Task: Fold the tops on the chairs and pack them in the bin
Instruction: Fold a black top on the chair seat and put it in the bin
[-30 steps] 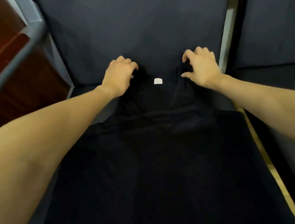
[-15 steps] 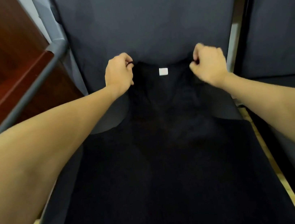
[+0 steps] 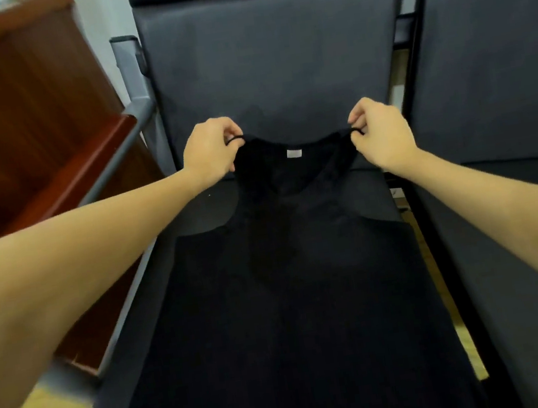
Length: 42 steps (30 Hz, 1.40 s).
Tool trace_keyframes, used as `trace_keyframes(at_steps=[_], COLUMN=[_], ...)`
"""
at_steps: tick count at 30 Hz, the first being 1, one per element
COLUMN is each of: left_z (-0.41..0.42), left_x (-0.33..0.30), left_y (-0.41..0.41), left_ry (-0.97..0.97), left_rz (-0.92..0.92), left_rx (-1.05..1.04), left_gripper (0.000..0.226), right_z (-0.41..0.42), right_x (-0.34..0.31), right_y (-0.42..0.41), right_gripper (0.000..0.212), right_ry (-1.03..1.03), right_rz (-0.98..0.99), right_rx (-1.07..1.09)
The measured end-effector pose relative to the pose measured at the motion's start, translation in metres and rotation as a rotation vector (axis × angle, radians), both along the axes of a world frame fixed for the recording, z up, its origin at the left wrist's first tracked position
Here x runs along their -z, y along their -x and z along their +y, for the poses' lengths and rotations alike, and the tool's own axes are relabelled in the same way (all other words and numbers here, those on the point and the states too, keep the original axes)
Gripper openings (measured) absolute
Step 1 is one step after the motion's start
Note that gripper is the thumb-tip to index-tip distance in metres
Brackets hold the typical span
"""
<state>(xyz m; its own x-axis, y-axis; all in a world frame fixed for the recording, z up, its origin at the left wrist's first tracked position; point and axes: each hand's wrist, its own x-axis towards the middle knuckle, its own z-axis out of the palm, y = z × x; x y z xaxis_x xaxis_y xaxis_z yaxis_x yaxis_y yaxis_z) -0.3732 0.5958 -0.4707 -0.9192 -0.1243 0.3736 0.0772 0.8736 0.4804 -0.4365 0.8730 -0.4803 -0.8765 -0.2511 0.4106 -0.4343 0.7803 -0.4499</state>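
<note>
On the dark chair seat (image 3: pixel 194 221) in front of me lies a black tank top (image 3: pixel 293 287), spread flat, hem toward me, neckline toward the backrest (image 3: pixel 275 64). Small pale label (image 3: pixel 294 153) shows inside the neck. My left hand (image 3: pixel 210 153) pinches the left shoulder strap (image 3: pixel 235 138), fingers curled round the thin loop. My right hand (image 3: pixel 380 132) pinches the right strap (image 3: pixel 352 130) the same way. Both straps are raised a little off the seat; the body of the top lies on the cushion, armholes visible either side.

Step, my read: start of the fold on this top, straps gripped and pulled apart to square the neckline. No fold is made yet, the garment is full length. Task looks early for this piece.

Next move, as I judge it: keep both pinches even and carry the strap end toward me over the body, or lay it down and fold the sides in first. Fabric looks thin and limp, so uneven pull would skew it. Straps are narrow and could slip from the fingers.

Second chair (image 3: pixel 490 69) sits just beside on the right, no top visible on the part shown. Wooden panel (image 3: pixel 15 128) at left, metal armrest (image 3: pixel 116 163) between it and the seat. Bin not in view, cannot say where it is.
</note>
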Motion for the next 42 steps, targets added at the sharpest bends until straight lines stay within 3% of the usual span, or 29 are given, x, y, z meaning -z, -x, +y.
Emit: trace_keyframes(at_steps=[8,13,19,23,26,28,30,33,35,37,40,42], left_z=[0.005,0.021,0.032,0.038,0.04,0.042,0.045,0.047,0.042,0.034,0.024,0.02], left_x=[0.002,0.046,0.095,0.109,0.115,0.115,0.114,0.114,0.118,0.126,0.136,0.14], left_y=[-0.136,-0.215,-0.266,-0.293,-0.316,-0.334,-0.354,-0.381,-0.394,-0.401,-0.402,-0.398], left_ry=[0.053,0.075,0.238,0.352,0.312,0.217,0.066,-0.162,-0.388,-0.619,-0.919,-1.033], left_rz=[-0.133,-0.231,-0.472,-0.558,-0.679,-0.649,-0.489,-0.306,-0.326,-0.4,-0.404,-0.402], left_rx=[0.085,0.073,0.091,0.126,0.133,0.079,-0.05,-0.368,-0.56,-0.695,-0.772,-0.792], left_gripper=[0.005,0.007,0.026,0.051,0.06,0.063,0.068,0.068,0.058,0.054,0.057,0.061], right_z=[0.026,0.034,0.043,0.05,0.057,0.068,0.082,0.098,0.106,0.115,0.129,0.125], right_x=[0.011,0.055,0.096,0.1,0.101,0.102,0.105,0.109,0.111,0.121,0.155,0.147], right_y=[-0.131,-0.213,-0.253,-0.275,-0.296,-0.314,-0.335,-0.367,-0.382,-0.391,-0.391,-0.394], right_gripper=[0.016,0.02,0.028,0.044,0.054,0.054,0.05,0.041,0.039,0.052,0.096,0.091], right_ry=[0.116,-0.022,-0.377,-0.263,-0.27,-0.228,-0.114,0.092,0.157,0.171,0.306,0.484], right_rz=[-0.075,-0.064,-0.335,-0.419,-0.501,-0.511,-0.48,-0.383,-0.405,-0.559,-0.816,-0.913], right_rx=[-0.095,-0.14,-0.254,-0.211,-0.263,-0.245,-0.129,0.18,0.341,0.398,0.459,0.488])
